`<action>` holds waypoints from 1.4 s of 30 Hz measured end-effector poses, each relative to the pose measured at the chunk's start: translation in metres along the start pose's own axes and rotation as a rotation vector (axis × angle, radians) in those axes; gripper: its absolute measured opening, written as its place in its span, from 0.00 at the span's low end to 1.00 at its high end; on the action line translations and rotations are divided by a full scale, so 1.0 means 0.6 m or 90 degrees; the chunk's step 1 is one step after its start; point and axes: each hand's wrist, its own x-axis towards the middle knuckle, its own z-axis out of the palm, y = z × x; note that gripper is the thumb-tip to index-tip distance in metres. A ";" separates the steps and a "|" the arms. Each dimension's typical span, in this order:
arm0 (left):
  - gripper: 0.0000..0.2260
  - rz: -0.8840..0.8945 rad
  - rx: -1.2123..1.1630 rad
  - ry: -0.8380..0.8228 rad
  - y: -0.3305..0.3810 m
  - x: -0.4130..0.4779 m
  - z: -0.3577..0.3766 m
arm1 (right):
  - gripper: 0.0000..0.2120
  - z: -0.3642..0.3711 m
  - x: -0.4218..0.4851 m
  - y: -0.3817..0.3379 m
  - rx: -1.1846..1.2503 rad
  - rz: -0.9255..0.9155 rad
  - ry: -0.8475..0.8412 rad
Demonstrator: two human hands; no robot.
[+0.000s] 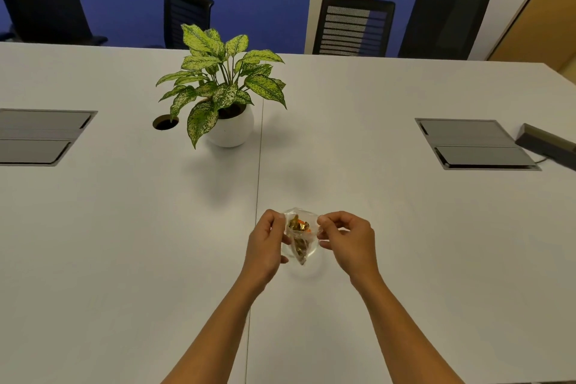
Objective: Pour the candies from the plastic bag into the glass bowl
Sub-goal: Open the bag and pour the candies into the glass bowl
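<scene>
A small clear plastic bag (300, 229) of gold and orange wrapped candies (298, 225) hangs between both my hands over the white table. My left hand (267, 243) pinches its left edge and my right hand (346, 238) pinches its right edge, with the mouth pulled apart at the top. Directly beneath the bag stands the glass bowl (313, 251), mostly hidden by the bag and my hands; only part of its clear rim shows. The bag's lower tip points down toward the bowl.
A potted plant (225, 93) in a round white pot stands behind the bag. Grey cable hatches sit at the left (40, 135) and right (475, 143). A dark box (545, 145) lies at the far right edge. Black chairs line the far side.
</scene>
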 end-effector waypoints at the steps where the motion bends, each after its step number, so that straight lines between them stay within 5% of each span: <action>1: 0.11 0.031 0.055 0.013 -0.001 0.003 -0.004 | 0.05 -0.003 0.002 0.002 -0.067 -0.040 0.007; 11: 0.13 0.197 0.643 0.067 -0.001 0.013 -0.011 | 0.05 -0.009 0.009 -0.008 -0.448 -0.292 0.050; 18: 0.13 0.093 0.478 0.155 -0.007 0.019 0.003 | 0.07 0.010 0.015 -0.018 -0.494 -0.266 -0.010; 24: 0.14 0.104 0.660 0.173 -0.014 0.043 0.000 | 0.03 0.025 0.028 -0.028 -0.636 -0.263 -0.093; 28: 0.13 0.050 0.457 0.135 -0.019 0.058 -0.002 | 0.04 0.034 0.038 -0.034 -0.663 -0.273 -0.114; 32: 0.17 0.024 0.137 0.054 -0.024 0.069 -0.007 | 0.05 0.031 0.056 -0.039 -0.484 -0.190 -0.124; 37: 0.22 -0.179 -0.125 0.110 -0.063 0.093 0.000 | 0.01 0.030 0.078 -0.039 -0.288 -0.116 -0.192; 42: 0.35 -0.366 -0.315 -0.042 -0.095 0.112 0.023 | 0.02 0.033 0.099 -0.038 -0.124 -0.059 -0.238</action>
